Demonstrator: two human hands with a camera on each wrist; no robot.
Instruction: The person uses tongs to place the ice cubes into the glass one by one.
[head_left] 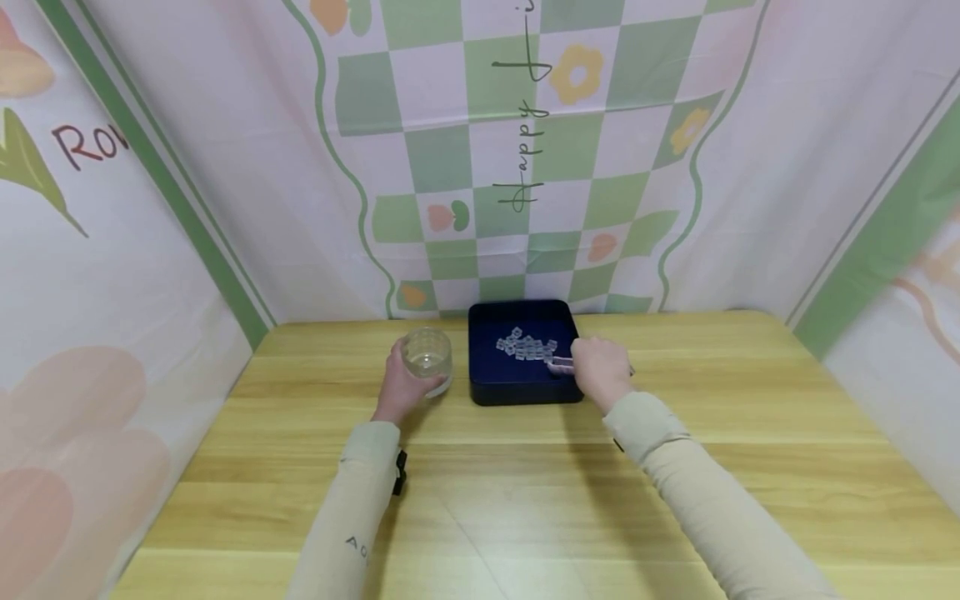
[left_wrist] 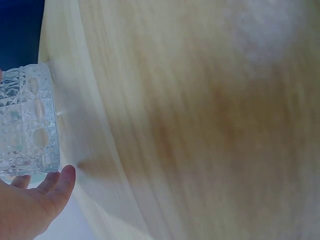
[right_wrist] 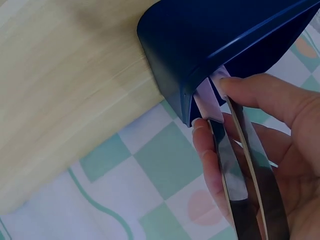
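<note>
My left hand (head_left: 402, 385) wraps round a clear glass (head_left: 429, 358) with a patterned wall, left of the dark blue tray. In the left wrist view the cut pattern of the glass (left_wrist: 27, 120) shows, with fingertips along its side. Over the tray's right side, my right hand (head_left: 602, 371) grips metal tongs (right_wrist: 245, 165) between thumb and fingers. The two arms of the tongs stand a little apart, and their pale ends reach into the tray (right_wrist: 170, 55). Clear ice-like cubes (head_left: 528, 347) lie in a cluster on the tray floor, near the tong tips.
The wooden table (head_left: 525, 492) carries the tray close to its back edge. Behind it hangs a green and white checked cloth (head_left: 502, 150), with printed side cloths (head_left: 82, 333) at left and right.
</note>
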